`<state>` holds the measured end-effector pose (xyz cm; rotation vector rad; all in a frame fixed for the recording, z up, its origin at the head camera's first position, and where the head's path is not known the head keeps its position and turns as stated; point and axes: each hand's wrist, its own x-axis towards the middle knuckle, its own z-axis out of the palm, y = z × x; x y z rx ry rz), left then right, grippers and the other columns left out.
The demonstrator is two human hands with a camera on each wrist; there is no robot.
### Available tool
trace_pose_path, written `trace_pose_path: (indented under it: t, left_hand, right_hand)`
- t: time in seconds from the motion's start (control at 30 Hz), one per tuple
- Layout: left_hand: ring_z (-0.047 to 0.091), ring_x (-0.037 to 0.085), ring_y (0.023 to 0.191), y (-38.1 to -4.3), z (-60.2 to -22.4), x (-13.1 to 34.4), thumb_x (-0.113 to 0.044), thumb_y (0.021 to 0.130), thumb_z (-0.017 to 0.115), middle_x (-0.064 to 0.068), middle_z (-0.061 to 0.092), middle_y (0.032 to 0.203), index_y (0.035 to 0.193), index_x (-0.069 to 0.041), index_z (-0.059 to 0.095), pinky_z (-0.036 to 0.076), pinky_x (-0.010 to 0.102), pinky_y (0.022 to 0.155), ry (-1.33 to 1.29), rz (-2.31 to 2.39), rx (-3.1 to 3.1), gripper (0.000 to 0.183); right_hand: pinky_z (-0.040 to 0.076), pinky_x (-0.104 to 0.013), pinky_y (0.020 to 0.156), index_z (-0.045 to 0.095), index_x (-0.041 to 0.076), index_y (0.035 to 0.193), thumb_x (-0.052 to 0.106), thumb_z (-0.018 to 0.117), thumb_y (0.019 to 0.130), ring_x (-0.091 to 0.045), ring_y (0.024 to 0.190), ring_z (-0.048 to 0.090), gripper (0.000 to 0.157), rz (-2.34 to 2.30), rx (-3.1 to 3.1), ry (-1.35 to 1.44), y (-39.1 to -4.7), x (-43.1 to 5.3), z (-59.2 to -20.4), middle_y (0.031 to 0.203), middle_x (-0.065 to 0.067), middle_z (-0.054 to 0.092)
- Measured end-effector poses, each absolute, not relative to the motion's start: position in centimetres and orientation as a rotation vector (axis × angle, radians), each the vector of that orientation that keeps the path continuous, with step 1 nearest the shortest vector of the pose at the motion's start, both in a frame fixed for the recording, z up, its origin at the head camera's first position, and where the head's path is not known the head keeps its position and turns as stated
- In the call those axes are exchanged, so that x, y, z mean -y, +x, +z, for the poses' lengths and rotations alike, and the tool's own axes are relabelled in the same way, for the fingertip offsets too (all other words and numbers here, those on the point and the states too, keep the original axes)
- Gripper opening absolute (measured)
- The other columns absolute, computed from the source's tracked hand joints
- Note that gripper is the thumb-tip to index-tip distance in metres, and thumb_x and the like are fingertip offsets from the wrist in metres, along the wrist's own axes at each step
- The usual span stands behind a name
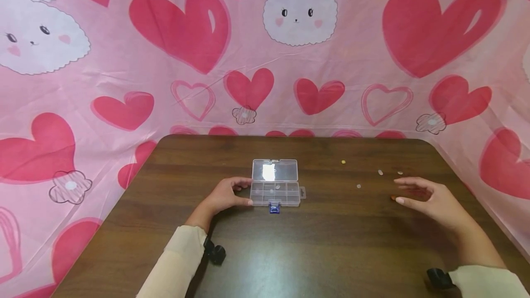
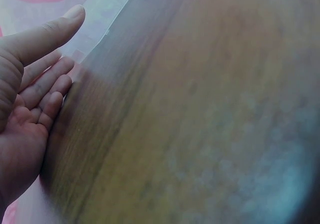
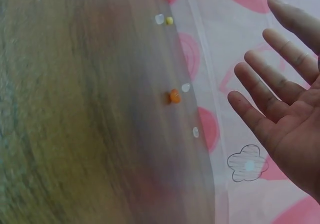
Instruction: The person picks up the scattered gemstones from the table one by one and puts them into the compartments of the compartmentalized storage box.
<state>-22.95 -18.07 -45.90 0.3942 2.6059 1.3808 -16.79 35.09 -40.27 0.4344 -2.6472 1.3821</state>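
A clear plastic compartment box [image 1: 285,200] stands on the table with its lid [image 1: 285,169] raised and a blue latch [image 1: 274,208] at the front. A few small clear pieces [image 1: 278,187] lie in its compartments. At the box's left side is my left hand [image 1: 223,194], thumb by the front corner and fingers by the rear one; in the left wrist view the thumb and fingers are spread apart. My right hand [image 1: 434,201] hovers at the right with loosely extended fingers, holding nothing. Close to its thumb lies a small orange piece [image 3: 174,96], partly hidden in the head view.
Beyond the right hand's side of the box lie a small yellow piece [image 1: 343,162] and whitish pieces [image 1: 380,172], scattered on the brown wooden table [image 1: 314,247]. A pink cloth [image 1: 290,63] with hearts and rabbits hangs behind the table and along its sides.
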Motion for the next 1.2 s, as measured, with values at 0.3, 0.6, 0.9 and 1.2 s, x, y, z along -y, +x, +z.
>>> trace_pose_path:
  t: [0.3,0.6,0.9,1.2]
  left_hand:
    - [0.056,0.022,0.110,-23.1,-45.9,18.0,-0.030,0.066,0.092,-0.001,0.066,0.120,0.124,-0.015,0.067,0.044,0.043,0.100,0.391,1.387,-2.600,0.065]
    - [0.056,0.022,0.110,-23.1,-45.9,18.1,-0.032,0.066,0.091,-0.001,0.066,0.120,0.125,-0.015,0.066,0.044,0.043,0.101,0.406,1.384,-2.595,0.066]
    - [0.056,0.022,0.110,-22.9,-45.9,18.2,-0.033,0.067,0.091,-0.001,0.065,0.121,0.125,-0.016,0.066,0.044,0.044,0.101,0.394,1.384,-2.588,0.066]
    - [0.056,0.023,0.111,-23.0,-45.9,18.2,-0.034,0.067,0.090,-0.001,0.065,0.122,0.126,-0.016,0.066,0.044,0.045,0.101,0.399,1.386,-2.586,0.066]
  right_hand:
    - [0.052,-0.015,0.070,0.061,-0.007,0.119,0.009,0.078,0.083,-0.003,0.090,0.067,0.042,1.342,2.689,0.382,-17.4,-35.9,-41.3,0.101,0.007,0.072]
    - [0.051,-0.015,0.069,0.062,-0.006,0.118,0.007,0.079,0.082,-0.005,0.088,0.067,0.041,1.348,2.711,0.352,-18.0,-36.8,-42.5,0.099,0.000,0.073]
    - [0.050,-0.014,0.069,0.061,-0.010,0.116,0.005,0.077,0.083,-0.003,0.085,0.066,0.039,1.350,2.722,0.376,-18.2,-37.0,-43.3,0.096,-0.010,0.073]
    - [0.051,-0.015,0.067,0.063,-0.012,0.114,0.007,0.079,0.082,-0.001,0.084,0.065,0.040,1.322,2.759,0.354,-18.9,-37.1,-43.9,0.097,-0.011,0.072]
